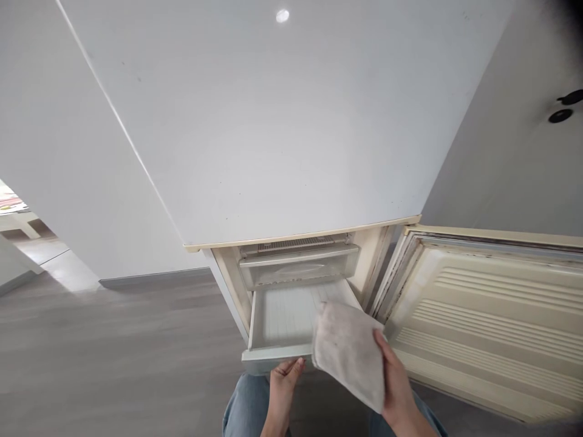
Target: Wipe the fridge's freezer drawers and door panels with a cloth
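R hand (396, 388) grips a grey-white cloth (348, 352) by its near-right edge, thumb on top, fingers under it. Cloth hangs partly over the front right corner of the pulled-out drawer (280, 321); its long axis runs from up-left, over the drawer, down-right toward the hand, tilted, far end pointing into the fridge. No print or label readable on cloth.

L hand (285, 379), just left of the R hand and cloth, has fingertips on the underside of the drawer's front lip; fingers curled, loose hold, not clenched. Can't tell how firm.

Drawer is white, ribbed floor, sits beyond both hands, long axis front-to-back. Above and behind it: a clear bin (298, 267), shut in its slot. Right of the R hand: open fridge door (492, 315), yellowed ribbed inner liner, grimy gasket. No brand or writing visible anywhere on the fridge body (282, 133). Below the hands: jeans-clad knees (246, 406). Left of the L hand: grey wood floor (113, 346).
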Demonstrator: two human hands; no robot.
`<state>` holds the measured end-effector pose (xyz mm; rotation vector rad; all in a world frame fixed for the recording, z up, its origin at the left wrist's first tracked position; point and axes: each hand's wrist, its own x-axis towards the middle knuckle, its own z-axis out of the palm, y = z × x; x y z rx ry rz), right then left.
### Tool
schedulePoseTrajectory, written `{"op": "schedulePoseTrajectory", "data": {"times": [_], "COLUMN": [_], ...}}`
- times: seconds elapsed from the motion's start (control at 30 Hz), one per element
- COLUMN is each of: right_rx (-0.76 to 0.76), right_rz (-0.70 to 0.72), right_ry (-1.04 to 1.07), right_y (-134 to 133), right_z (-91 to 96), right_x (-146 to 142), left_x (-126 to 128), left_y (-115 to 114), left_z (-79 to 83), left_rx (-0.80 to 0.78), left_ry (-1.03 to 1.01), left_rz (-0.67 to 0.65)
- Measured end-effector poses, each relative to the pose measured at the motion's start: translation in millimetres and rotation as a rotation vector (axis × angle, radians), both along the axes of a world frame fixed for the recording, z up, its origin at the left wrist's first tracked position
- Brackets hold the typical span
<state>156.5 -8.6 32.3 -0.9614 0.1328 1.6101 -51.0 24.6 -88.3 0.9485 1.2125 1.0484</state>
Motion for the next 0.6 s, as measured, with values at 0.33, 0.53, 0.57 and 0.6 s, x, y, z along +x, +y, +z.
{"op": "schedulePoseTrajectory", "data": {"times": [0.33,0.53,0.57,0.6], "right_rx": [-0.188,-0.188,-0.193,-0.194], "right_rz": [-0.057,0.020,0.038,0.051], "right_ry": [-0.287,-0.353,-0.348,-0.367], "right_y": [-36.4,-39.6,-38.5,-37.3], "right_z": [-63.4,-89.7,-93.7,-97.8], "right_x": [51.3,41.8,41.3,40.9], "left_x": [0.3,2.5,3.6,4.8], "left_y": [73.7,115.0,120.9,126.6], "left_z": [2.2,12.6,14.3,15.8], "left_rx": [-0.028,-0.003,0.000,0.003], "left_ry": [-0.107,-0.101,-0.095,-0.091], "left_rz": [0.104,0.120,0.123,0.127]}}
